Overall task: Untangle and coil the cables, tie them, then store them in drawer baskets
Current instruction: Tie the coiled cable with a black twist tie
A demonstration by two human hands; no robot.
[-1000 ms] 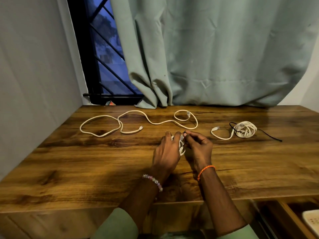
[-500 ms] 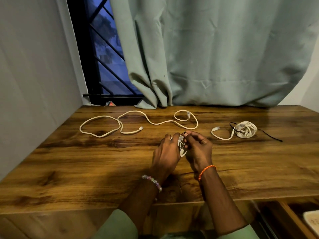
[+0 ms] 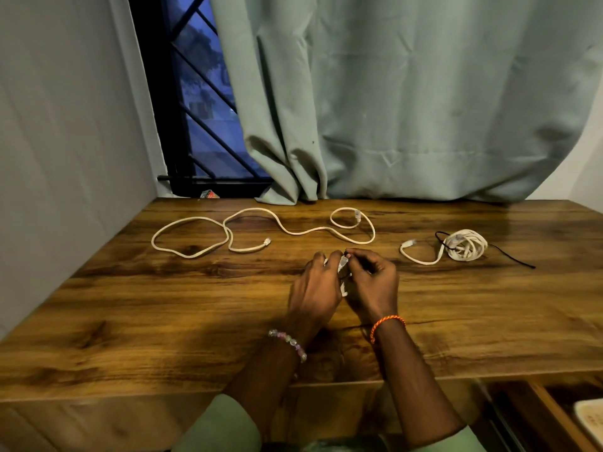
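At the middle of the wooden table (image 3: 130, 305) my left hand (image 3: 313, 288) grips a small coiled white cable (image 3: 343, 269), mostly hidden between both hands. My right hand (image 3: 372, 285) pinches something dark and thin at the coil's top, likely a tie. A long white cable (image 3: 293, 230) lies uncoiled across the far left of the table. Another white cable coil (image 3: 465, 245) with a black tie (image 3: 512, 257) around it rests at the far right, one end trailing left.
An open drawer (image 3: 538, 409) shows at the bottom right with the edge of a white basket (image 3: 589, 419) inside. A pale green curtain (image 3: 408, 109) hangs behind the table, a barred window (image 3: 202, 109) to its left, a wall on the left side.
Both hands stay together on the small coil; the right fingers have shifted slightly at its top. The other cables have not moved.
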